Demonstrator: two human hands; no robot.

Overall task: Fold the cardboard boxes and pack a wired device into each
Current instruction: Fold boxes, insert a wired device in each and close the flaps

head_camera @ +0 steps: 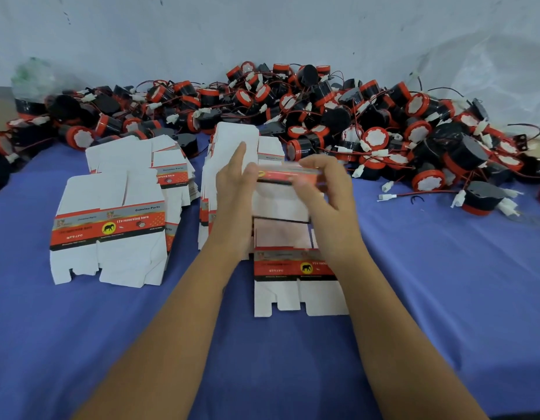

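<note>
You face a pale bluish-white wall (202,34) across the whole top of the view, flecked with a few small dark marks; below it your work surface is covered by a blue-violet cloth (444,283) reaching every lower edge, lightly creased at far right; clear plastic sheeting (492,68) bunches against the wall at upper right; a blurred clear bag (32,77) with something green sits upper left; light is even, soft, no hard shadows.

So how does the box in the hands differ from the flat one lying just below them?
The held box is lifted off the cloth, gripped by the left hand and right hand, and blurred; the flat box lies untouched and sharp. The held box looks partly opened; the flat box is unfolded. Both share the red band and white card.
</note>
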